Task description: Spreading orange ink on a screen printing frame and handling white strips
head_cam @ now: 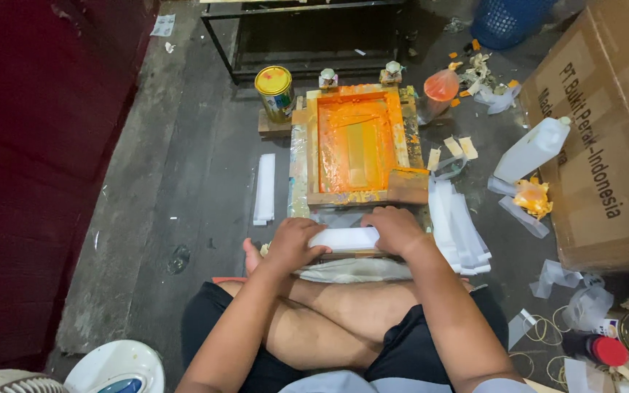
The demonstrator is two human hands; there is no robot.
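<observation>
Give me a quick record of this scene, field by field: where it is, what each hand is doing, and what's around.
Setting: person seated cross-legged on a dark floor
Left hand: grips the left end of a white stack
Right hand: rests on the right end of the same stack
In front: wooden printing frame covered in orange ink
Behind frame: yellow-lidded can
Left of frame: white strip pile
Right: spread white sheets, white plastic bottle, cardboard box
Bottom left: fan

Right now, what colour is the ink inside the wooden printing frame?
Bright orange ink, seen best in the head view.
</observation>
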